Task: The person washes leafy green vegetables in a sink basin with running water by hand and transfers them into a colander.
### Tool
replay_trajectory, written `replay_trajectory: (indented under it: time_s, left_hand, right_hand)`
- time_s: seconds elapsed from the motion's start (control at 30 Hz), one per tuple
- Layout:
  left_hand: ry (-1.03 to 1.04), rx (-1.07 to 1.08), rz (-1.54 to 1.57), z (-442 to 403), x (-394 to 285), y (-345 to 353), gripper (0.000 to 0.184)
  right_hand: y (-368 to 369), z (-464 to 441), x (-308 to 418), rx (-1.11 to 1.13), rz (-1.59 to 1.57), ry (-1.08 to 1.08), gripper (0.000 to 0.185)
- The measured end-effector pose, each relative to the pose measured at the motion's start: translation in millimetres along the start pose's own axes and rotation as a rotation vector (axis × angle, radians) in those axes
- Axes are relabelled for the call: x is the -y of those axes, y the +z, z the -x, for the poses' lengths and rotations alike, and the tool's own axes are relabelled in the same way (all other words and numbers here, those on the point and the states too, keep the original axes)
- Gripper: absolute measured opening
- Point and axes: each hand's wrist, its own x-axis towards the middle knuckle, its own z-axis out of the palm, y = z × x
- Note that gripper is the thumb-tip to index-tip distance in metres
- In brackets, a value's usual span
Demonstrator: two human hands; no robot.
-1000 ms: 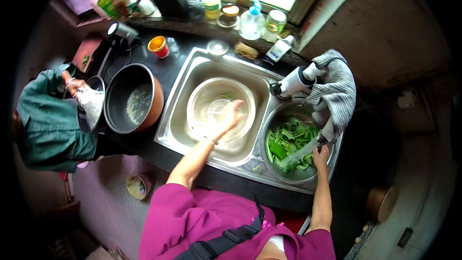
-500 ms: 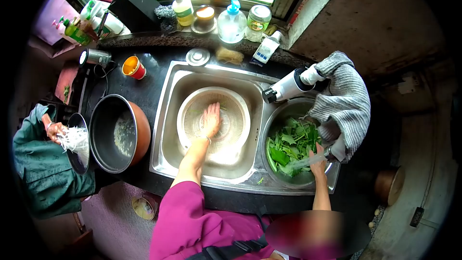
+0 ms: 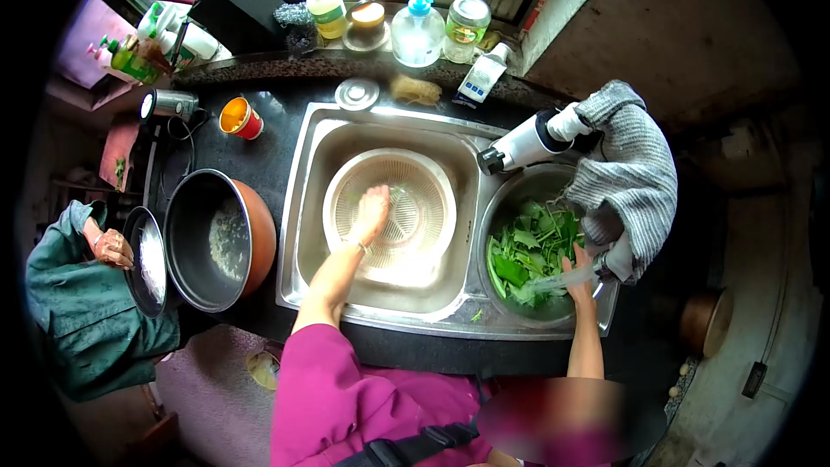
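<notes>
My left hand point(image 3: 372, 213) is held over a pale plastic strainer basket point(image 3: 437, 182) in the left sink basin point(image 3: 313, 164). Its fingers are stretched out, close together, with nothing gripped; whether it touches the mesh I cannot tell. At the right side of a metal bowl point(image 3: 506, 199) is my right hand point(image 3: 581, 275), fingers apart, beside a heap of leafy greens point(image 3: 536, 242). A stream of water point(image 3: 553, 282) runs past that hand onto the leaves. It comes from a faucet wrapped in grey knit cloth point(image 3: 627, 182).
At left, a co-worker's hand point(image 3: 112, 248) is by a dark pan point(image 3: 134, 287) with white shreds point(image 3: 152, 259). Nearby are a deep brown pot point(image 3: 259, 238) and a red cup point(image 3: 242, 119). Bottles, a soap pump point(image 3: 417, 30) and a knife block point(image 3: 238, 13) line the sill.
My left hand has shifted back and left within the strainer. My right hand stays at the greens. The co-worker's hand no longer holds up the white shreds, which lie in the pan.
</notes>
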Motion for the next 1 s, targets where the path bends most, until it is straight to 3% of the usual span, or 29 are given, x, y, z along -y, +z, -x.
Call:
replay_trajectory:
  time_s: [0.13, 0.27, 0.3, 0.47, 0.53, 0.57, 0.6, 0.67, 0.7, 0.8, 0.93, 1.0]
  left_hand:
    - [0.093, 0.104, -0.283, 1, 22, -37, 0.015]
    - [0.142, 0.149, -0.627, 11, 43, -15, 0.013]
    - [0.240, 0.170, -0.780, 13, 45, -15, 0.011]
    - [0.275, 0.392, -0.865, 15, 60, -4, 0.013]
    - [0.294, 0.364, -0.799, 17, 66, -1, 0.012]
    - [0.345, 0.189, -0.765, 25, 57, -15, 0.011]
    - [0.350, 0.189, -0.770, 23, 52, -19, 0.011]
    - [-0.016, 0.290, -0.514, 24, 44, -24, 0.011]
    - [-0.041, 0.291, -0.373, 24, 44, -31, 0.011]
    - [-0.111, 0.340, -0.329, 26, 30, -48, 0.012]
    - [-0.121, 0.371, -0.391, 29, 38, -19, 0.014]
    - [-0.248, 0.354, -0.372, 27, 35, -14, 0.016]
  right_hand:
    - [8, -3, 0, 0.015, 0.018, -0.006, 0.048]
    - [19, -3, -9, -0.052, 0.026, -0.058, 0.049]
    - [21, -3, -10, -0.092, 0.035, -0.092, 0.049]
    - [15, 0, -7, -0.013, 0.032, -0.029, 0.049]
    - [12, -1, -3, 0.067, 0.016, 0.088, 0.050]
    - [16, -2, -9, 0.069, 0.013, 0.123, 0.051]
    - [20, -2, -15, 0.071, 0.010, 0.158, 0.051]
    - [27, -4, -24, -0.035, -0.020, 0.026, 0.052]
    - [6, -6, 4, 0.109, -0.021, 0.197, 0.053]
    - [1, -7, 13, 0.076, -0.103, 0.213, 0.053]
    - [10, -6, 3, 0.020, -0.059, 0.129, 0.051]
    - [11, -6, 3, -0.001, -0.055, 0.107, 0.051]
